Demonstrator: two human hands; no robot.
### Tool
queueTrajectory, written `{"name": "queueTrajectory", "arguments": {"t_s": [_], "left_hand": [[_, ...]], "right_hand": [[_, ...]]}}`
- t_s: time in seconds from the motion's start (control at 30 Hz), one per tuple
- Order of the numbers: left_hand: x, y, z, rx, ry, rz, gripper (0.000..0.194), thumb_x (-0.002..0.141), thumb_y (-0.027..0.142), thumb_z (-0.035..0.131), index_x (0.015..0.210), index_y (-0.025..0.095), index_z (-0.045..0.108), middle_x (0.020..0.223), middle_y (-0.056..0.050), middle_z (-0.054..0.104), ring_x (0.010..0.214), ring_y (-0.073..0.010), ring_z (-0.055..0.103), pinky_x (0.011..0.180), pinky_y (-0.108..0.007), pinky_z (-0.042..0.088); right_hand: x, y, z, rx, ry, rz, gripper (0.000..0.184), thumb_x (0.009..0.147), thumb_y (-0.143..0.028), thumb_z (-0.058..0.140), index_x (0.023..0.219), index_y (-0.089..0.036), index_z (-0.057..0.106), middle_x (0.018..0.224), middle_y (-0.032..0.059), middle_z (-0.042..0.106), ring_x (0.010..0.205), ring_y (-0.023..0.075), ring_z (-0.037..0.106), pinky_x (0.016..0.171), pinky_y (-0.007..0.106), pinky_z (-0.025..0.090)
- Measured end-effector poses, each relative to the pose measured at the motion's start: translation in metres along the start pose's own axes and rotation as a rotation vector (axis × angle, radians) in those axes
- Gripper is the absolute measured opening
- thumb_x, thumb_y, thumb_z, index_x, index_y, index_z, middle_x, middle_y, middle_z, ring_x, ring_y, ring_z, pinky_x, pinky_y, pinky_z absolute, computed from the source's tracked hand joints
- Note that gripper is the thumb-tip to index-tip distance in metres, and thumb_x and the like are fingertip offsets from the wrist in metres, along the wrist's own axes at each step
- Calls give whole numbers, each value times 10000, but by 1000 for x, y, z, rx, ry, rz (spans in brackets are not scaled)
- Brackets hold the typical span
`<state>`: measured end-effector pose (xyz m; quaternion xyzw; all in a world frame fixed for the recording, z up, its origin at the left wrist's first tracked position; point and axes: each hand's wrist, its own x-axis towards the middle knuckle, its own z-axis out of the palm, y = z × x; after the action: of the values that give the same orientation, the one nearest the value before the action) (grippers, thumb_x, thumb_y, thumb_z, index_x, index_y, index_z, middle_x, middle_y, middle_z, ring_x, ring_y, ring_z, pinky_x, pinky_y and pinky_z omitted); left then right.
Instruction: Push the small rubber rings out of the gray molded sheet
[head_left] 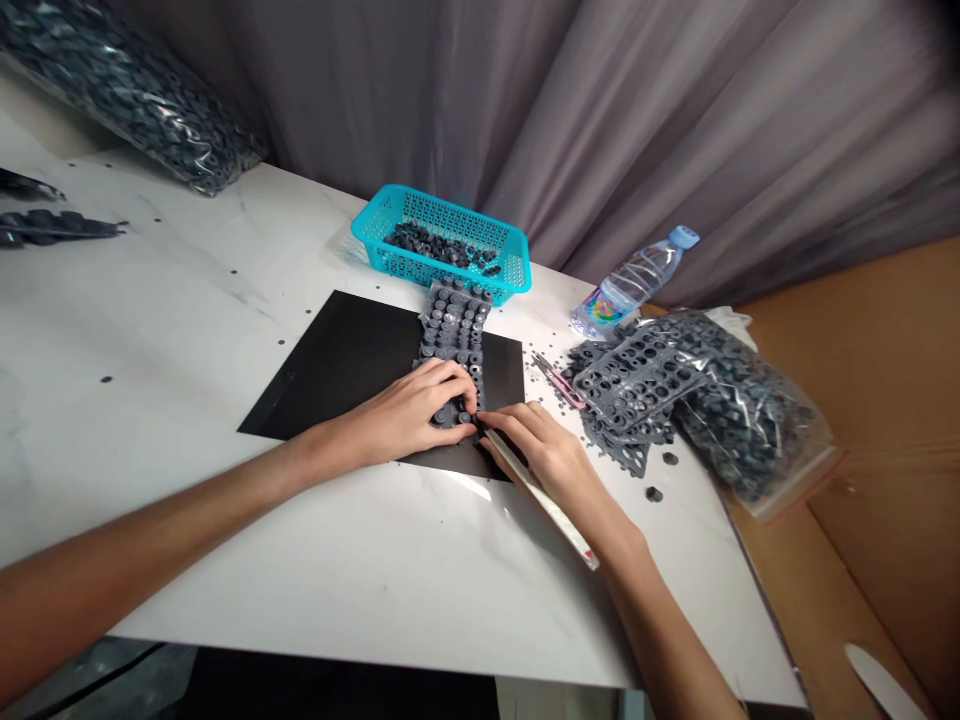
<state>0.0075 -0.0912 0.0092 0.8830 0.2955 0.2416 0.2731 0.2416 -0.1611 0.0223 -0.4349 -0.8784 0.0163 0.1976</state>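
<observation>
A long sheet of dark grey rubbery parts (pixel 454 318), with rows of round knobs, lies across a black mat (pixel 352 350). My left hand (pixel 431 405) bends over the sheet's near end, its fingers and thumb closed around the edge there. Close against it, the fingertips of my right hand (pixel 536 445) meet the same near end. A long, flat white strip (pixel 547 505) is tucked in my right hand and slants down towards the wrist. What exactly the fingertips pinch is hidden.
Behind the mat stands a turquoise basket (pixel 442 280) of small dark pieces. To the right are pink-handled snips (pixel 559 380), perforated grey sheets (pixel 630 385), a water bottle (pixel 637 280) and a bag of grey parts (pixel 750 430). Another full bag (pixel 142 100) lies at the back left.
</observation>
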Motion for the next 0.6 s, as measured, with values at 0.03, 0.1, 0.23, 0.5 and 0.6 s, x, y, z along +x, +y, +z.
{"name": "queueTrajectory", "arguments": {"t_s": [0.03,0.1,0.23,0.5,0.6], "left_hand": [[0,0,0,0,-1,-4,185,934,366,654,1068,245,619,1219,-34,601,1194,-226,543,1070,-368,411],[0,0,0,-4,-6,-12,177,940,366,647,1068,246,621,1220,-34,597,1197,-227,539,1063,-367,412],[1,-2,0,-18,-28,-8,178,945,364,643,1076,246,616,1211,-33,584,1201,-221,526,1063,-358,405],[0,0,-3,-45,-58,-23,187,947,386,634,1067,246,600,1194,-40,564,1187,-225,510,1070,-367,397],[0,0,-3,-47,-58,-28,188,942,384,641,1059,244,596,1197,-37,561,1189,-224,510,1066,-361,399]], "right_hand": [[0,0,1,-49,0,-18,268,1040,-270,537,1292,-199,595,1081,85,708,962,216,645,807,344,541],[0,0,3,-133,8,-64,266,1040,-248,532,1288,-179,599,1071,85,712,940,217,644,770,339,537],[2,1,7,-197,42,-98,258,1030,-212,538,1265,-130,605,1065,110,712,927,225,644,748,336,531],[0,6,-4,152,49,-10,287,1000,-237,612,1279,-208,673,1004,79,722,857,182,651,755,308,545],[-3,3,-9,252,46,54,246,997,-257,616,1225,-213,700,924,69,709,807,174,641,745,308,541]]}}
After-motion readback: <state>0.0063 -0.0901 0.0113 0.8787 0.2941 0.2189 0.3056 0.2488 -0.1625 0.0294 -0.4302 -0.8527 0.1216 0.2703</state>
